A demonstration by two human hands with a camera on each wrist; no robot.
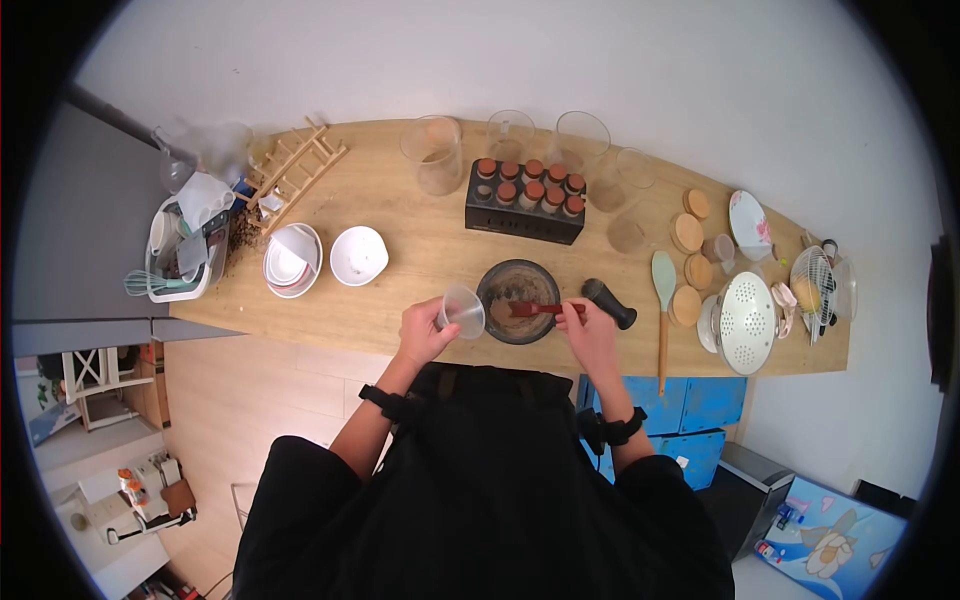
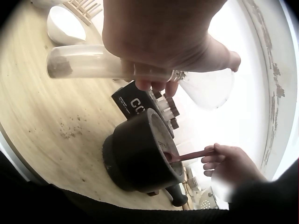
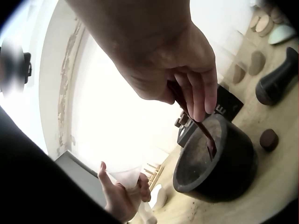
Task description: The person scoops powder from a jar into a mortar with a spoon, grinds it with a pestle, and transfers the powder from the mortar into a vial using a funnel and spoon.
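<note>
Stood at a long light wooden counter, seen from above. Held a small clear plastic funnel-topped tube in the left hand, fingers curled round it, wide mouth turned toward the bowl. Lay on its side in that hand, long way pointing left to right, with a bit of brown powder at the closed end in the left wrist view. Sat just to the right of the tube, very near it, a round dark stone grinding bowl with brown powder inside. Pinched a thin red scoop in the right hand, fingers and thumb curled round the handle, the red tip down inside the bowl. Pointed left from the right hand, that scoop, straight toward the tube's mouth. Was closest to the powder, the right hand; waited at the bowl's left rim, the left hand. Lay on its side just right of the bowl, a dark stone grinding stick. Stood behind the bowl, a black rack of little spice jars with brown lids. Rested further left, two white bowls, and far right a white holey strainer.
</note>
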